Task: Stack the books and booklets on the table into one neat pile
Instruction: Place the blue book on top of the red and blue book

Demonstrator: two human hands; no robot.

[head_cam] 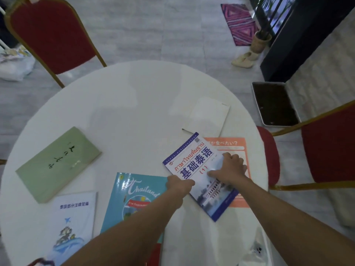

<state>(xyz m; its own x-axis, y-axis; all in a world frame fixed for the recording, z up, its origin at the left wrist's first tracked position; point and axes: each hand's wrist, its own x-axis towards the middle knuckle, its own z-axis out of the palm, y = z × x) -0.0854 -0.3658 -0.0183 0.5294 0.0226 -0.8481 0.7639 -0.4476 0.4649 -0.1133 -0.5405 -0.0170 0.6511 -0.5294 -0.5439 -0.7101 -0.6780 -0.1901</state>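
A blue-and-white language textbook lies tilted on an orange booklet at the right of the round white table. My left hand grips the textbook's left edge. My right hand presses flat on its cover, fingers spread. A teal "Thailand" book lies under my left forearm. A thick green book sits at the left. In front of it lies a white booklet with a plane picture. A plain white booklet lies behind the textbook.
A thin dark pen lies by the white booklet. Red chairs stand at the far left and close on the right. A dark tray sits on the floor to the right.
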